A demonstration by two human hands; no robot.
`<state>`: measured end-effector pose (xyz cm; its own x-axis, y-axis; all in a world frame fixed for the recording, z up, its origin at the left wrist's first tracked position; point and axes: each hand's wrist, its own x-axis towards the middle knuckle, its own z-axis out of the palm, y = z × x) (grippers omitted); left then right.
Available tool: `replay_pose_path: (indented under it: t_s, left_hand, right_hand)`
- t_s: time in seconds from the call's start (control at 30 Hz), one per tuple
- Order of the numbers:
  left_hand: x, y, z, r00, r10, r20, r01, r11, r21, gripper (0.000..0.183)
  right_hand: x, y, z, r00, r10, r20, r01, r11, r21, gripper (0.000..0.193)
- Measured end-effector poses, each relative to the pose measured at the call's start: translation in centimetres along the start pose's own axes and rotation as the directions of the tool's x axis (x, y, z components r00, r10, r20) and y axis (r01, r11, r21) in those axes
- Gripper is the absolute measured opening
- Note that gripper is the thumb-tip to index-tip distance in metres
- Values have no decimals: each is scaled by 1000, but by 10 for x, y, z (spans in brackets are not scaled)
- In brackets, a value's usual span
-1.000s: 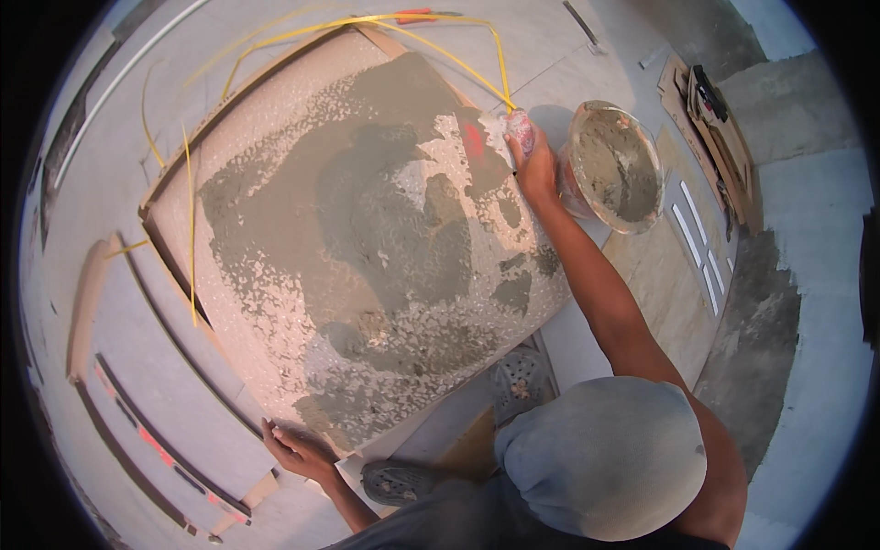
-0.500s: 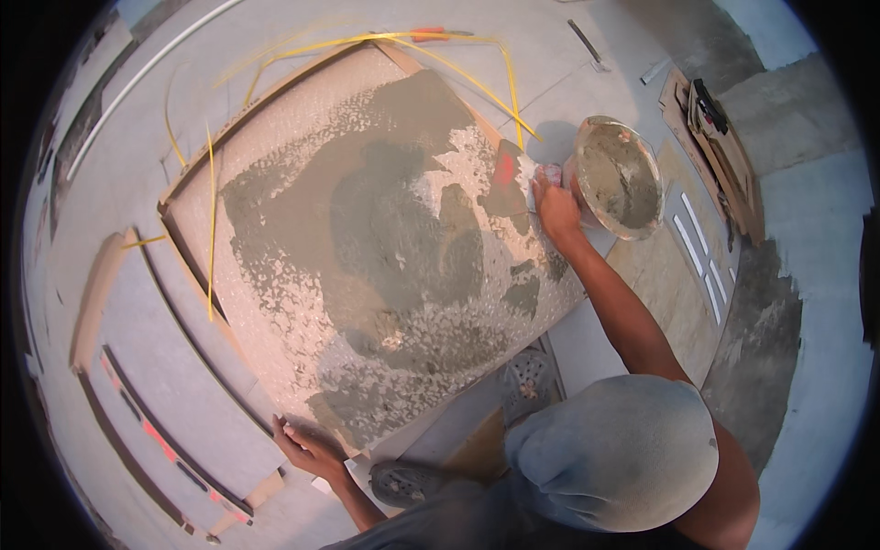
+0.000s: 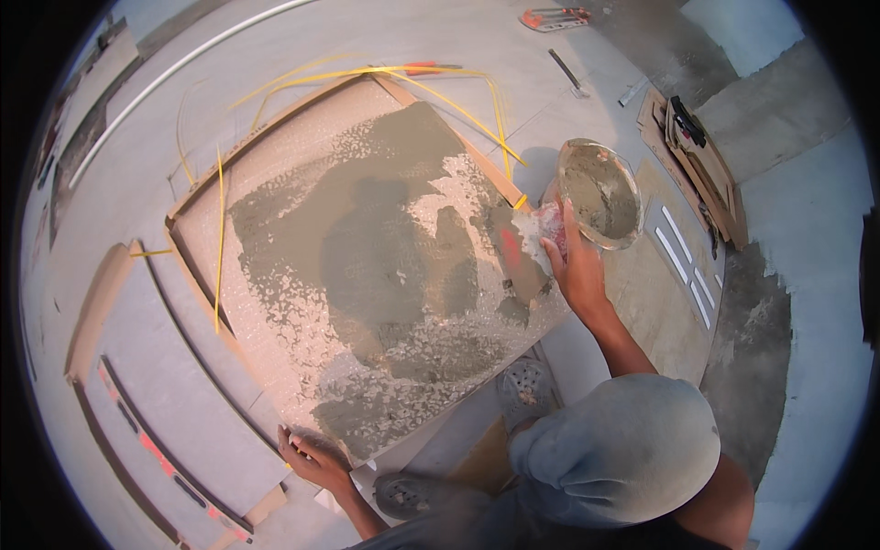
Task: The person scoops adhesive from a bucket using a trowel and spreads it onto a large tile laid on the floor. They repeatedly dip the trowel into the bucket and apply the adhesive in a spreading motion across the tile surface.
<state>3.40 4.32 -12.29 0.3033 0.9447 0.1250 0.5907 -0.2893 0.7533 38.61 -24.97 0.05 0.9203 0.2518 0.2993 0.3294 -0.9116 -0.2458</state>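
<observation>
My right hand is closed round the handle of a mortar-smeared trowel, whose flat blade has a red patch. The blade lies against the right edge of a broad, pale, textured panel. Grey wet mortar covers much of the panel's middle in uneven patches, with bare speckled surface between them. Just beyond my right hand sits a bucket with mortar in it. My left hand is open at the panel's near left corner, fingers apart; whether it touches the edge is unclear.
My bent knee and grey clogs are close to the panel's near edge. Thin yellow strips lie over its far and left sides. Wooden boards are stacked at right. A long level-like bar lies at left.
My right hand and the trowel have come nearer to me along the panel's right side, and the hand has turned on the handle. My left hand stays at the corner. The view has shifted slightly.
</observation>
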Motion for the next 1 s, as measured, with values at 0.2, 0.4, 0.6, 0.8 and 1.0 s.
replay_pose_path:
  t_s: [0.2, 0.4, 0.6, 0.8, 1.0]
  left_hand:
    - [-2, -5, 0, 1000, 2, 20, -3, 1000, 16, 46]
    - [-1, -17, 1, 997, -68, 37, 70, 996, -60, 49]
    - [0, -18, 8, 998, 16, 57, -18, 999, 29, 50]
    - [-2, -6, -1, 999, 27, 41, -26, 1000, -2, 54]
    - [-3, -13, 8, 994, 102, 34, -103, 993, 55, 49]
  right_hand:
    - [-17, 0, -25, 847, -403, -346, 459, 883, 98, 46]
    - [-33, -19, -4, 746, -662, -68, 662, 726, 189, 47]
    - [-45, -14, -27, 875, -479, -70, 469, 802, 369, 33]
    - [42, 44, -103, 980, 199, -30, -105, 635, 765, 25]
    - [135, 126, -110, 963, 163, 213, -262, 743, 616, 27]
